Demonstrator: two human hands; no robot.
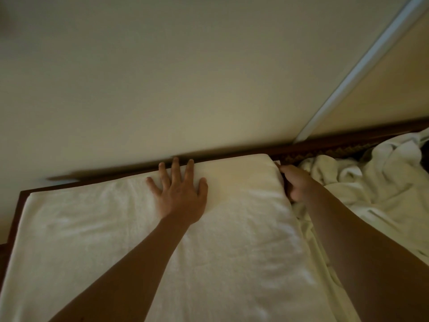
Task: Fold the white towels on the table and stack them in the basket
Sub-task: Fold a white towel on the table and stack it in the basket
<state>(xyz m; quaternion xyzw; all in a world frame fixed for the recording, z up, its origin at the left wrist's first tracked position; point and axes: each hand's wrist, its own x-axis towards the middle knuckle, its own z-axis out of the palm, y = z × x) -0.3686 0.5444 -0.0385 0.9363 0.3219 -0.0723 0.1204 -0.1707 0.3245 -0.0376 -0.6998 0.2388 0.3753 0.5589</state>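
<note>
Left hand [180,194] flat on towel [162,240] — right hand [296,183] grip curled round its edge

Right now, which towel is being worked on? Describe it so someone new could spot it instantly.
Start at the dark wooden table edge along the cream wall. Just in front lies the flat towel, spread smooth across the left and centre, with the left hand pressed flat on it and the right hand gripping its far right corner. Unlike the crumpled pile of towels on its right, it is flat and straight-edged.
</note>
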